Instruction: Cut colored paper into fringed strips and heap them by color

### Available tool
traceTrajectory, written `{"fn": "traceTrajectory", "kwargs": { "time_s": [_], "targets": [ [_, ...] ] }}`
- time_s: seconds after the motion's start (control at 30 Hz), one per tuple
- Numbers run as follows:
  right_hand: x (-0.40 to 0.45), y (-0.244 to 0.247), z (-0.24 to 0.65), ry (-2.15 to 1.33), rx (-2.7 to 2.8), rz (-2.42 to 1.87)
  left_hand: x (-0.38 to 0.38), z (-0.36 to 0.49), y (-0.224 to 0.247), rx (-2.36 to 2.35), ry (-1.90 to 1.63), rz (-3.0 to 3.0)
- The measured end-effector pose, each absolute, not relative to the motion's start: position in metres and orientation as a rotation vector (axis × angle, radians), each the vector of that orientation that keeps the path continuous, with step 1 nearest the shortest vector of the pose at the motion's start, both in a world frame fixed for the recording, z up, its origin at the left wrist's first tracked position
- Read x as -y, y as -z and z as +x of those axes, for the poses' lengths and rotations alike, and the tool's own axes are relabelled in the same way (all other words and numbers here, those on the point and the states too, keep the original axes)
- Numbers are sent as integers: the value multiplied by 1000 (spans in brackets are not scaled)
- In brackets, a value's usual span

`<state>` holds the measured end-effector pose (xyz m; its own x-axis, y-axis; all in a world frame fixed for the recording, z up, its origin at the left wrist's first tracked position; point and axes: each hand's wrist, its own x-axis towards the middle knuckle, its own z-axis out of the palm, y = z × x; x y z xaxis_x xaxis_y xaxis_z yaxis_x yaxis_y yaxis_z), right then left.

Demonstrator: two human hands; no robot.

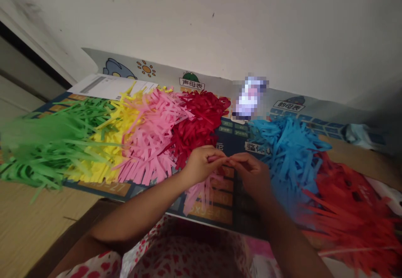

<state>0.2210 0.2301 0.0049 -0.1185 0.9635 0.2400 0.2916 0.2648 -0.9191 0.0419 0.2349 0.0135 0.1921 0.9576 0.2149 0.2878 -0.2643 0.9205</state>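
Note:
Both my hands meet over the middle of a printed mat (125, 191). My left hand (201, 165) is closed on a pink paper fringe (201, 194), whose strips hang below it. The fingers of my right hand (251, 169) are pinched at the rolled end of the same fringe, touching my left fingertips. Just behind my left hand lies a dark red fringe pile (201, 121), with a larger pink pile (153, 135) to its left. A blue pile (289, 156) is to the right of my right hand.
Yellow (109, 156) and green fringe piles (53, 140) lie at the left, a bright red pile (354, 211) at the right. A blurred lit screen (250, 98) leans near the wall. White paper (109, 86) lies at the back left.

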Motion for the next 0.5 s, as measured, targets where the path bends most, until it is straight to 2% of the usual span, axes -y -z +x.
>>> {"fn": "traceTrajectory", "kwargs": {
  "time_s": [0.5],
  "targets": [
    [-227, 0, 220, -946, 1604, -1167, -232, 43, -11, -1177, -1083, 1779]
  ]
}}
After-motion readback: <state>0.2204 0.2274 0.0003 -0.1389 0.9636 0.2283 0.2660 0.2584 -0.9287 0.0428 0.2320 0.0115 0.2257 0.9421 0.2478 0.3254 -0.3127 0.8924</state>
